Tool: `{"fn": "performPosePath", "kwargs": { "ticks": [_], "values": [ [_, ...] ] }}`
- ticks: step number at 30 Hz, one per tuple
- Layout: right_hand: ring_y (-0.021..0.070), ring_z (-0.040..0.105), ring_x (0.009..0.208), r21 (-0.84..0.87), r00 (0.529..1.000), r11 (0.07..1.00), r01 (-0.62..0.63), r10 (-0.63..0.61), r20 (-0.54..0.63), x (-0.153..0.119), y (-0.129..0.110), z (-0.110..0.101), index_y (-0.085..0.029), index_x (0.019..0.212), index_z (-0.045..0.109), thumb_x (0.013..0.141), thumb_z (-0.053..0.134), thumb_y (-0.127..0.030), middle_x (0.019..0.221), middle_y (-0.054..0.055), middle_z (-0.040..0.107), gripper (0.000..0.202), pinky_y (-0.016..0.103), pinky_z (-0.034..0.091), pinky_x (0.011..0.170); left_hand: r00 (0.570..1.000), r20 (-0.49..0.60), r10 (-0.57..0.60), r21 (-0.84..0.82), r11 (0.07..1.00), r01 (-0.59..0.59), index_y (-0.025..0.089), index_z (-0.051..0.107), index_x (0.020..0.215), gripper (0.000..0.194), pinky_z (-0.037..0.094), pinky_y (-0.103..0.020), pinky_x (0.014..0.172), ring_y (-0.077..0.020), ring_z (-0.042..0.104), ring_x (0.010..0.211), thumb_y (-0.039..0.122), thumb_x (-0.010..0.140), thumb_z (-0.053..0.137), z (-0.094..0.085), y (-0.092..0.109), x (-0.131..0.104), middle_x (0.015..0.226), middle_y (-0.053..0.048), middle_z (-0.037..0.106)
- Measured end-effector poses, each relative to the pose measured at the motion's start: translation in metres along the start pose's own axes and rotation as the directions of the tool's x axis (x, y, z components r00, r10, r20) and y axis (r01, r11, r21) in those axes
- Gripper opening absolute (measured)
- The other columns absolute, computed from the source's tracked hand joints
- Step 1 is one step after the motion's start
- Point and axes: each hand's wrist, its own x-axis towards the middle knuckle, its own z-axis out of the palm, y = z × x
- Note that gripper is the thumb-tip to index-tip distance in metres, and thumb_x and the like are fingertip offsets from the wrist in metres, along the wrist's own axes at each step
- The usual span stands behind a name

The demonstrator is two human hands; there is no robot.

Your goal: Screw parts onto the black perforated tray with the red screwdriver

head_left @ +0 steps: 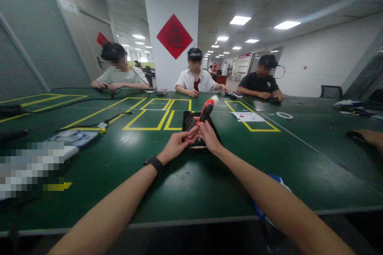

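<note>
The table (pixel 161 175) is dark green, marked with yellow tape (pixel 146 128) in rectangular outlines. The screwdriver (pixel 207 110) has a red-and-black handle. A black tray (pixel 196 150) and a black watch (pixel 156 164) show too. The pillar (pixel 149 44) is white, its diamond sign (pixel 174 36) red with dark characters. One shirt (pixel 182 79) is white, another (pixel 253 83) black.

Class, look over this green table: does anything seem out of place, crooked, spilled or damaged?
The white sheet to the right lies askew across a yellow tape outline, overlapping its sides rather than lining up. No spill or clear damage shows.
</note>
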Motion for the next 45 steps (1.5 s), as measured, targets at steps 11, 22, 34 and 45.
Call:
{"fn": "performPosePath", "kwargs": {
  "ticks": [11,22,34,45],
  "values": [
    [0.0096,0.058,0.058,-0.02,0.999,1.0,0.021,-0.021,-0.03,0.0013,0.0028,-0.0014,-0.021,0.112,0.04,0.085,0.04,-0.04,0.071,0.0,0.06,0.033,0.022,0.047,0.052,0.999,-0.036,0.028,0.122,0.992,-0.023,0.014,0.055,0.073,0.027,0.036,-0.021,0.056,-0.0104,0.046,0.059,0.04,0.068,0.061,-0.0005,-0.0013,0.0007,0.064,0.002,0.054],
    [0.0103,0.059,0.062,-0.034,0.997,0.998,0.053,-0.055,-0.062,0.0021,0.0041,-0.0021,-0.022,0.114,0.04,0.085,0.04,-0.04,0.07,0.0,0.06,0.035,0.022,0.048,0.054,0.997,0.026,0.078,0.091,0.993,-0.08,0.012,0.059,0.08,0.025,0.038,-0.023,0.063,-0.012,0.051,0.066,0.032,0.082,0.043,-0.0011,0.0002,-0.0017,0.072,-0.002,0.06],
    [0.0093,0.058,0.058,-0.031,0.998,0.999,0.033,-0.034,-0.046,0.0005,0.001,-0.0003,-0.021,0.116,0.039,0.085,0.04,-0.041,0.069,0.0,0.059,0.037,0.02,0.046,0.052,0.999,-0.024,0.033,0.083,0.996,-0.031,0.014,0.053,0.073,0.022,0.036,-0.02,0.056,-0.0093,0.046,0.058,0.035,0.073,0.055,0.0014,0.0001,-0.0005,0.063,0.002,0.053],
    [0.01,0.058,0.059,0.009,0.997,1.0,0.021,-0.021,-0.075,0.0018,0.0007,-0.0025,-0.022,0.115,0.04,0.084,0.041,-0.039,0.067,-0.002,0.057,0.035,0.021,0.047,0.052,0.999,-0.022,0.026,0.086,0.996,-0.024,0.014,0.054,0.079,0.027,0.037,-0.022,0.056,-0.0104,0.047,0.059,0.04,0.072,0.057,0.0019,-0.004,0.0005,0.067,0.001,0.054]
  ]
}}
